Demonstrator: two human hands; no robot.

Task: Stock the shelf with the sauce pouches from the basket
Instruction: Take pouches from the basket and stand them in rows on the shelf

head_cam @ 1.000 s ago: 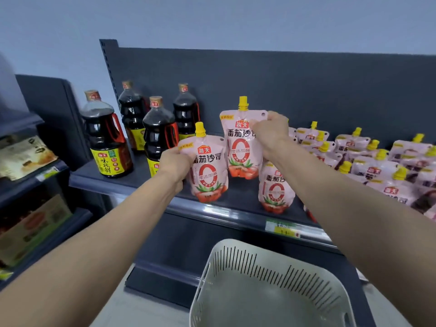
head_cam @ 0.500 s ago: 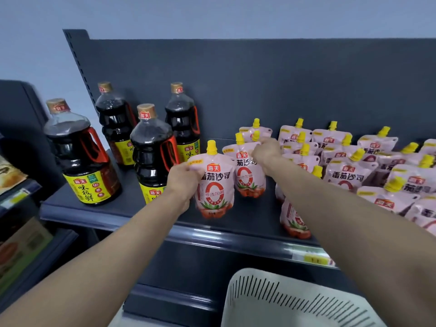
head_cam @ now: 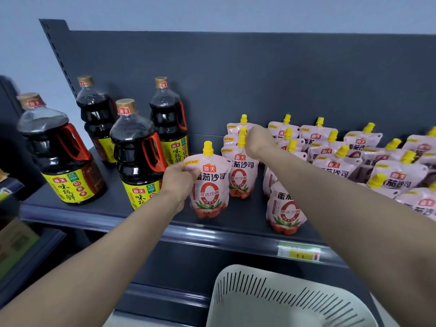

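My left hand [head_cam: 179, 182] grips the upper left corner of a pink sauce pouch [head_cam: 208, 185] with a yellow cap, standing upright near the front of the dark shelf [head_cam: 132, 208]. My right hand [head_cam: 258, 140] holds the top of a second pouch [head_cam: 239, 175] standing just behind, in front of a short row of the same pouches. Another pouch [head_cam: 285, 208] stands alone under my right forearm. Several more pouches [head_cam: 354, 156] fill the shelf to the right. The white slotted basket [head_cam: 271, 296] sits below the shelf; no pouches show in its visible part.
Several dark soy sauce bottles [head_cam: 139, 152] with red handles stand on the shelf's left part, close to my left hand. A yellow price tag [head_cam: 299, 253] is on the shelf's front rail. Another shelving unit [head_cam: 14, 244] with boxed goods stands at the far left.
Both hands have lowered their pouches onto the shelf. The right hand's pouch went back to the row at the rear; the left hand's pouch stands in front. The camera came closer.
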